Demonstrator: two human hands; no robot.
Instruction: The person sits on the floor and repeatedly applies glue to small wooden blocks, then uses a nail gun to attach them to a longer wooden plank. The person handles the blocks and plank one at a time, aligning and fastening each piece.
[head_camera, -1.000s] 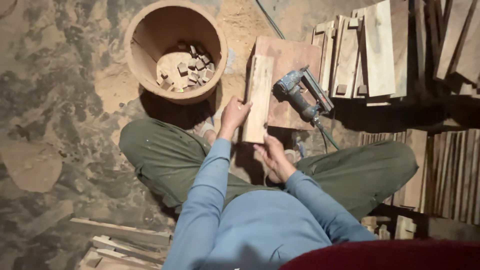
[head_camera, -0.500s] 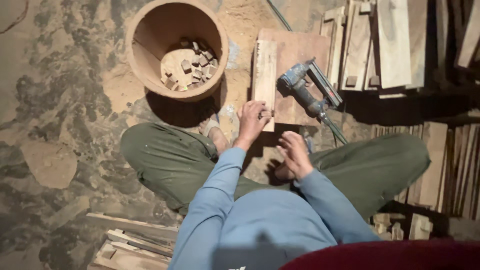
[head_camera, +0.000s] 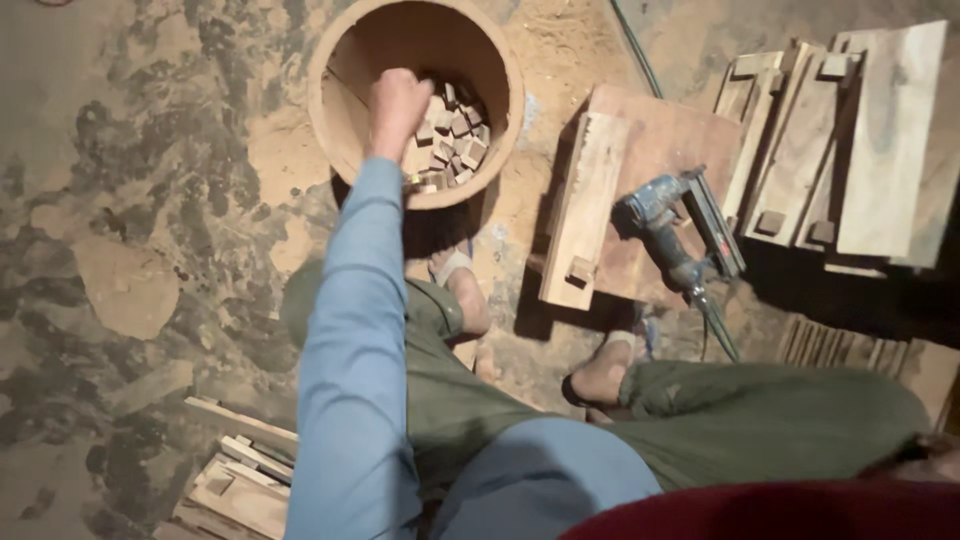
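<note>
Left hand: I see my left hand (head_camera: 398, 100) clenched into a fist inside the round tub (head_camera: 345, 60), over the small wooden blocks (head_camera: 452, 135); what it grips I cannot tell.
Right hand: out of view.
Blocks: heaped in the tub's right half.
Nearby: plank (head_camera: 585, 205) and nail gun (head_camera: 672, 222) lie to the right.
Doing it well: I judge a firm fingertip pinch on one block, lifted straight up clear of the rim.

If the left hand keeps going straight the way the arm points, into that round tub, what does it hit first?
Most likely the heap of small wooden blocks in the round tub. The left hand is already over the tub's opening, beside the heap; depth is unclear, so it may already touch them.
</note>
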